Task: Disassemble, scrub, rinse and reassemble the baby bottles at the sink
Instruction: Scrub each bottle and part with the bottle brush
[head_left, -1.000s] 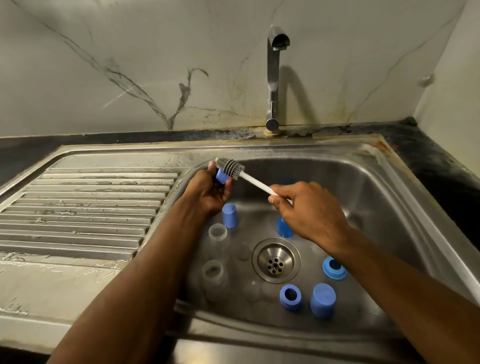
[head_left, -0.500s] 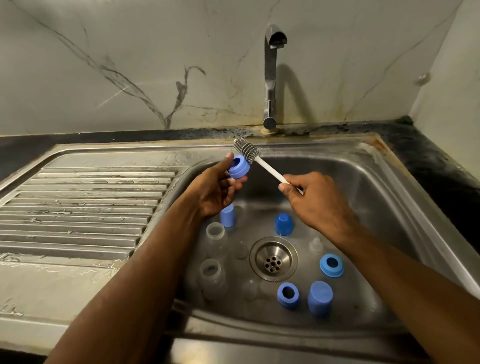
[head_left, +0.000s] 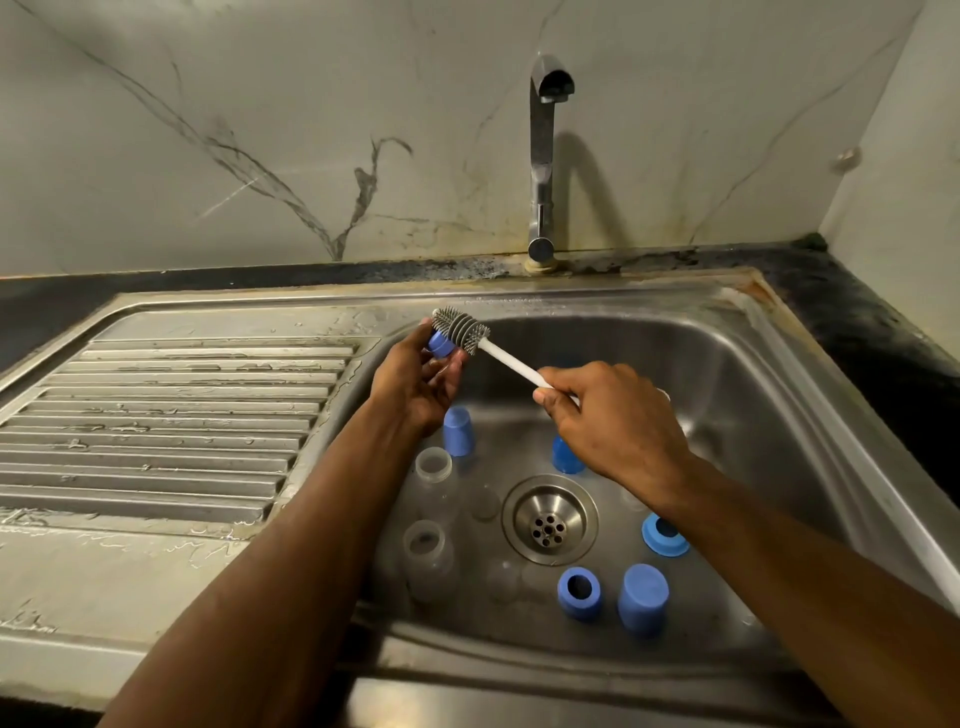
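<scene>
Over the sink (head_left: 753, 395), the left hand (head_left: 415, 384) pinches a blue collar ring (head_left: 441, 344) while the right hand (head_left: 618, 421) grips the brush (head_left: 462, 330) handle (wet plastic), so a hard scrubbing stroke could flick the ring loose.

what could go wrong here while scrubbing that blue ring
1. The left hand pinches the small blue ring by its fingertips over the sink; the brush pressing on it could knock it loose.
2. The right hand grips the white handle far from the bristles, so control may be loose.
3. A dropped ring could land among the clear bottles and blue caps near the drain.
</scene>
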